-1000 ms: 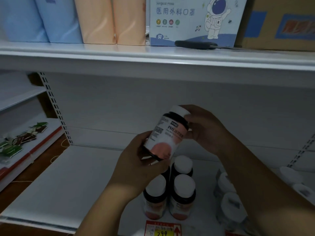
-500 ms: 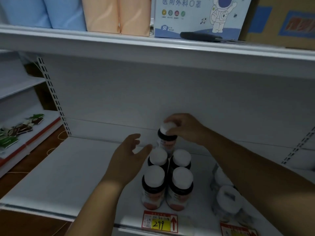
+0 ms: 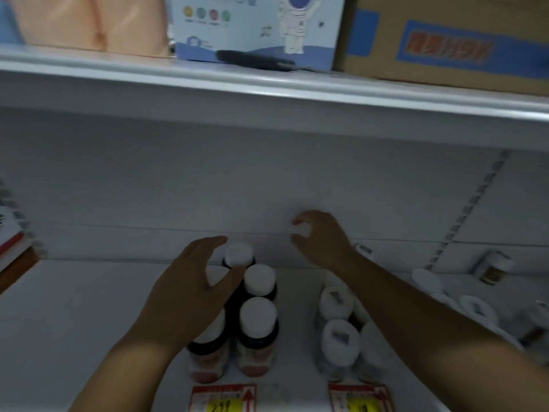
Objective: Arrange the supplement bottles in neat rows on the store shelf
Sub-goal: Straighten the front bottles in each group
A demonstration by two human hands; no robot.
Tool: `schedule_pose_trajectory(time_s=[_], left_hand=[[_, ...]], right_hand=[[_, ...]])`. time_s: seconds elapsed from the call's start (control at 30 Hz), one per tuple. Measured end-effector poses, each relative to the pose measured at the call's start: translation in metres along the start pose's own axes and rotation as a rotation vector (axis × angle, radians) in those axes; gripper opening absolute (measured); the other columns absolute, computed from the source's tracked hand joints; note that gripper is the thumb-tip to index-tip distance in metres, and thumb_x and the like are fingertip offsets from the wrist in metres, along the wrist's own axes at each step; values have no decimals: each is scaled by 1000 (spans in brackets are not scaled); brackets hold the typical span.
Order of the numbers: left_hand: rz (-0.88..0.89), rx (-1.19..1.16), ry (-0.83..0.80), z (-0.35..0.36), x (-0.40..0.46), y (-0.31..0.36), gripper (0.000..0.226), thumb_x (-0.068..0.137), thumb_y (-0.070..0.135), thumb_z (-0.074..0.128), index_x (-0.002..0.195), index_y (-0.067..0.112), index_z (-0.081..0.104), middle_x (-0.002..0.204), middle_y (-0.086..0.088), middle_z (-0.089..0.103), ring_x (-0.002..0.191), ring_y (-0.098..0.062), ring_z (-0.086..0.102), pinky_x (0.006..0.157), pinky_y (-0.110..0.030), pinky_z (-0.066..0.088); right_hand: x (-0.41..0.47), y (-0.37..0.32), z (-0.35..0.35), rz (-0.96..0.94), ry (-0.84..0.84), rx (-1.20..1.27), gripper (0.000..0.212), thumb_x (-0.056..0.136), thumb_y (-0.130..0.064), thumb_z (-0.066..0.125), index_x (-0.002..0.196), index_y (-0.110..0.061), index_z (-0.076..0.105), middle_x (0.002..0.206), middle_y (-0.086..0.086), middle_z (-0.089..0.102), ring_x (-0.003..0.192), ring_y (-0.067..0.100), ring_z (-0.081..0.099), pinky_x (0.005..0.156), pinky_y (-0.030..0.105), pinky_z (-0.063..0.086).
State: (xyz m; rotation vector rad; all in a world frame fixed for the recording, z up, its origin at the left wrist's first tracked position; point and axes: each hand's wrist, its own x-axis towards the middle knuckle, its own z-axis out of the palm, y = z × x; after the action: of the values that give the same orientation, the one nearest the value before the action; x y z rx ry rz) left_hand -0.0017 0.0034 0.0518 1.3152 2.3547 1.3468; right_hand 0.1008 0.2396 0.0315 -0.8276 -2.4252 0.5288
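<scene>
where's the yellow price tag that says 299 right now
The 299 price tag sits on the shelf's front edge at bottom centre, directly below the dark white-capped bottles.

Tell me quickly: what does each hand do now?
Left hand: open, fingers spread over the dark bottles, gripping none.
Right hand: curled around a white cap near the back wall.

Supplement bottles (image 3: 256,319) stand in two rows on the shelf (image 3: 74,322), price tag (image 3: 222,399) in front.
</scene>
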Motion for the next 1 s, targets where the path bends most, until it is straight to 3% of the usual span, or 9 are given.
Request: schedule_pose_trajectory(time_s=[0.07, 0.13, 0.23, 0.4, 0.53, 0.63, 0.77, 0.87, 1.0], left_hand=[[50, -10, -7, 6, -1, 14, 57, 64, 67, 45, 117, 50, 40, 106, 47, 32, 87, 30, 37, 70, -1, 30], [71, -44, -9, 9, -5, 22, 43, 71, 57, 54, 112, 50, 42, 103, 47, 33, 86, 38, 32, 68, 2, 32], [109, -67, -39, 26, -11, 35, 37, 78, 31, 66, 109, 43, 49, 108, 29, 50, 93, 15, 48, 71, 3, 33], [198, -114, -18, 48, -24, 61, 39, 70, 25, 76, 93, 49, 56, 105, 26, 57, 95, -2, 57, 80, -7, 39], [207, -226, -160, 84, -18, 89, 29, 68, 53, 63, 94, 55, 51, 108, 34, 53, 100, 1, 56, 81, -11, 39], [221, -196, -307, 135, -22, 120, 52, 71, 46, 67, 113, 57, 38, 111, 41, 38, 104, 13, 40, 82, -7, 31], [237, -261, -387, 193, -33, 173, 28, 69, 44, 62, 85, 65, 52, 86, 41, 61, 78, 16, 57, 62, -2, 41], [222, -319, -405, 241, -42, 209, 26, 70, 33, 70, 88, 50, 61, 81, 30, 68, 70, 10, 64, 61, -11, 49], [242, -354, -380, 318, -57, 266, 36, 66, 30, 75, 85, 56, 58, 85, 33, 66, 74, 8, 64, 63, -15, 52]], right_hand=[[-6, 46, -35, 222, 125, -125, 33, 79, -30, 63, 109, -17, 63, 121, 10, 60, 110, 28, 54, 85, 23, 38], [-10, 78, -50, 406, -47, -291, 34, 79, -33, 58, 109, -16, 61, 122, 10, 59, 109, 30, 55, 84, 27, 40], [-16, 100, -47, 380, -271, -388, 24, 81, -26, 56, 101, -13, 56, 114, 15, 60, 101, 31, 56, 80, 34, 44], [-21, 102, -63, 373, -99, -218, 25, 82, -28, 62, 103, -15, 62, 112, 6, 63, 105, 27, 57, 85, 31, 43], [-67, 76, -125, 387, 121, 489, 5, 73, -25, 75, 74, -24, 70, 79, -4, 68, 75, 15, 66, 65, 26, 53], [-119, 63, -158, 356, 112, 808, 11, 74, -17, 74, 72, -27, 74, 77, -5, 75, 72, 8, 70, 58, 18, 55], [-174, 79, -193, 375, 199, 799, 18, 75, -11, 72, 68, -27, 74, 70, -9, 74, 70, 10, 69, 64, 26, 59], [-200, 120, -233, 357, 245, 797, 14, 78, -11, 69, 71, -22, 72, 67, -8, 73, 67, 8, 68, 59, 23, 57], [-226, 192, -283, 303, 280, 736, 14, 80, -14, 67, 71, -24, 72, 70, -7, 73, 70, 8, 69, 63, 26, 59]])
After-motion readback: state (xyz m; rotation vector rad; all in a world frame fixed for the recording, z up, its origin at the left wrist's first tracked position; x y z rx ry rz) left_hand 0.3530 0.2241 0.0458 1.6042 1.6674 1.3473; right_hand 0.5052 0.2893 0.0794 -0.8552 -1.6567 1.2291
